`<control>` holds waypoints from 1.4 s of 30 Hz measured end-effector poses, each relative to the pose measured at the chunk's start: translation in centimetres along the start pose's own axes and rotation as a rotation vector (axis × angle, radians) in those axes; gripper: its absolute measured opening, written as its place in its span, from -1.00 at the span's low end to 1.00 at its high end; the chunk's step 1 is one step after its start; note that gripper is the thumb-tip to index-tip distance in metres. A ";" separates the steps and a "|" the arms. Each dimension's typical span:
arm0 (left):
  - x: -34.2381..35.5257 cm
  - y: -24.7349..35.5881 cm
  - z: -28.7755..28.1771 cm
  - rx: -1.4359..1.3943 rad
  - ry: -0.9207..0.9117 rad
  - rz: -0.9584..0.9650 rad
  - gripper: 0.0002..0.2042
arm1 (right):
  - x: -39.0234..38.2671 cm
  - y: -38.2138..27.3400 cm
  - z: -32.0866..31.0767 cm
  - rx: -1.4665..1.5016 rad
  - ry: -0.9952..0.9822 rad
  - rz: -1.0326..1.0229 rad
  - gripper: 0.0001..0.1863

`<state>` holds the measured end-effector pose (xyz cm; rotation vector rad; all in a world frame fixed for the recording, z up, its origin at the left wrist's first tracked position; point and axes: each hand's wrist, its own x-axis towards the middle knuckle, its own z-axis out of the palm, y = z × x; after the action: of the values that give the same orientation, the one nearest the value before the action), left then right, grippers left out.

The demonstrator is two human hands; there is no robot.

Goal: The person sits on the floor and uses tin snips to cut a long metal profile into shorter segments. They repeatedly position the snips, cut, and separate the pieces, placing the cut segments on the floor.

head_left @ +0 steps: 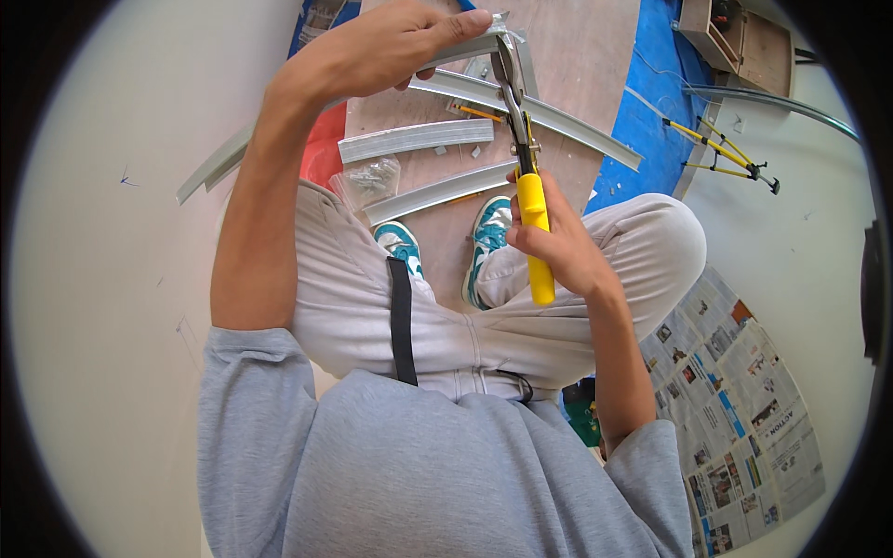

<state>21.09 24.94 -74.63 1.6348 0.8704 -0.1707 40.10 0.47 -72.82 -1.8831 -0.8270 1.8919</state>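
My left hand (386,51) is wrapped around a long metal channel (463,48), near its far end. The channel is held up off the floor and runs back under my left forearm to the left. In my right hand (563,242) is a pair of tin snips (534,223) with yellow handles, the fingers closed around them. The snips point away from me, and their metal jaws meet the end of the channel just right of my left thumb. How deep the blades sit in the metal I cannot tell.
Several cut metal channels (416,139) lie on the wooden board (577,51) by my shoes. A clear plastic bag (369,182) and an orange pencil (479,112) are among them. Blue sheeting (642,116), a yellow tripod (716,147) and newspapers (744,418) lie to the right.
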 end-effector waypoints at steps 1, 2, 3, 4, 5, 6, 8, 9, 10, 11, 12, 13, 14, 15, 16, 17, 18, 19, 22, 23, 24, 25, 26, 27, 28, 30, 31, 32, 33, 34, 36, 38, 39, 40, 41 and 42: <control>0.0 0.1 0.0 0.008 -0.005 -0.017 -0.32 | 0.1 -0.1 0.0 -0.002 -0.003 0.010 -0.12; 0.1 0.1 0.0 0.018 -0.009 -0.033 -0.32 | 0.1 -0.1 0.0 -0.003 -0.006 0.019 -0.13; 0.1 0.2 0.1 0.027 -0.013 -0.050 -0.32 | 0.1 -0.1 -0.1 -0.008 -0.007 0.017 -0.12; 0.1 0.2 0.1 0.035 -0.021 -0.063 -0.32 | 0.1 -0.1 -0.1 -0.012 -0.008 0.016 -0.12; 0.2 0.3 0.1 0.043 -0.029 -0.075 -0.31 | 0.2 0.0 -0.1 -0.017 -0.009 0.014 -0.11; 0.2 0.4 0.1 0.052 -0.036 -0.087 -0.30 | 0.2 0.1 -0.1 -0.014 -0.009 0.010 -0.11; 0.3 0.5 0.2 0.097 -0.001 -0.035 -0.31 | 0.1 0.3 0.0 -0.006 -0.010 0.002 -0.09; 0.4 0.6 0.3 0.119 0.012 -0.009 -0.31 | 0.0 0.3 0.0 0.016 0.001 0.012 -0.15; 0.5 0.6 0.4 0.116 0.009 0.007 -0.32 | -0.1 0.4 0.0 0.037 0.013 0.022 -0.20; 0.6 0.7 0.6 0.112 0.006 0.024 -0.34 | -0.2 0.4 -0.1 0.057 0.025 0.032 -0.24; 0.7 0.9 0.7 0.109 0.004 0.041 -0.35 | -0.5 0.3 -0.3 0.047 0.022 0.037 -0.24; 0.8 1.1 0.9 0.118 0.015 0.066 -0.35 | -0.8 0.2 -0.6 0.038 0.020 0.041 -0.24; 1.1 1.3 1.1 0.125 0.024 0.092 -0.36 | -1.1 0.0 -1.0 0.029 0.024 0.045 -0.24; 1.3 1.6 1.3 0.131 0.031 0.121 -0.36 | -1.5 -0.2 -1.4 0.014 0.027 0.054 -0.23; 1.6 2.0 1.5 0.098 0.033 0.152 -0.36 | -1.8 -0.5 -1.9 0.000 0.037 0.062 -0.22; 1.9 2.3 1.8 0.067 0.033 0.187 -0.36 | -2.2 -0.7 -2.4 -0.013 0.056 0.079 -0.22; 2.3 2.9 2.0 0.037 0.034 0.225 -0.36 | -2.7 -1.0 -3.0 -0.024 0.065 0.078 -0.21; 2.7 3.3 2.2 0.058 0.029 0.217 -0.35 | -3.1 -1.2 -3.5 -0.034 0.080 0.089 -0.20; 4.0 5.3 3.2 0.101 0.062 0.308 -0.35 | -5.0 -1.8 -5.4 -0.057 0.122 0.121 -0.17; 4.5 6.0 3.9 0.064 0.070 0.397 -0.36 | -5.8 -1.9 -6.1 -0.067 0.138 0.129 -0.15; 4.9 6.8 4.6 0.030 0.083 0.490 -0.37 | -6.6 -1.8 -6.9 -0.071 0.167 0.128 -0.14; 5.3 7.8 5.2 -0.002 0.097 0.585 -0.38 | -7.5 -1.7 -7.6 -0.076 0.195 0.122 -0.13; 6.0 8.8 5.5 0.018 0.039 0.579 -0.39 | -8.3 -1.5 -8.3 -0.080 0.225 0.115 -0.12; 6.0 9.8 6.5 0.004 0.106 0.666 -0.40 | -9.2 -1.0 -9.1 -0.144 0.256 0.078 -0.12; 6.1 10.8 7.1 0.002 0.072 0.659 -0.41 | -9.8 -0.3 -9.8 -0.211 0.288 0.044 -0.10; 6.2 13.1 9.1 -0.013 0.078 0.689 -0.42 | -10.7 1.8 -11.0 -0.307 0.354 -0.065 -0.05; 6.0 14.2 10.2 -0.001 0.083 0.710 -0.43 | -10.7 3.1 -11.2 -0.322 0.403 -0.072 -0.02; 6.0 15.1 11.3 -0.004 0.090 0.818 -0.43 | -10.7 4.7 -11.3 -0.339 0.448 -0.129 0.00; 5.9 16.1 12.3 0.015 0.098 0.893 -0.43 | -10.9 6.2 -11.7 -0.342 0.489 -0.108 0.03; 5.5 16.6 13.3 0.080 0.029 0.842 -0.41 | -11.2 7.9 -11.8 -0.355 0.518 -0.163 0.10; 5.5 17.8 15.1 0.068 -0.022 0.902 -0.40 | -11.9 10.7 -11.7 -0.347 0.542 -0.206 0.11; 5.2 18.4 16.5 0.052 -0.089 0.935 -0.41 | -11.7 13.0 -11.2 -0.451 0.655 -0.326 0.12; 5.3 18.6 17.1 0.082 -0.096 0.921 -0.41 | -11.7 13.8 -10.8 -0.403 0.676 -0.307 0.12; 5.3 18.7 17.7 0.106 -0.099 0.915 -0.41 | -11.7 14.5 -10.3 -0.351 0.695 -0.284 0.12; 5.4 18.8 18.3 0.150 -0.122 0.895 -0.41 | -11.9 15.1 -9.9 -0.256 0.686 -0.233 0.11; 5.7 18.8 18.7 0.122 -0.178 0.796 -0.38 | -12.0 15.7 -9.4 -0.186 0.669 -0.211 0.09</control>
<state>43.16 10.62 -68.15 1.9265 0.0356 0.1896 52.48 -17.51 -72.60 -2.2271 -0.9320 0.9773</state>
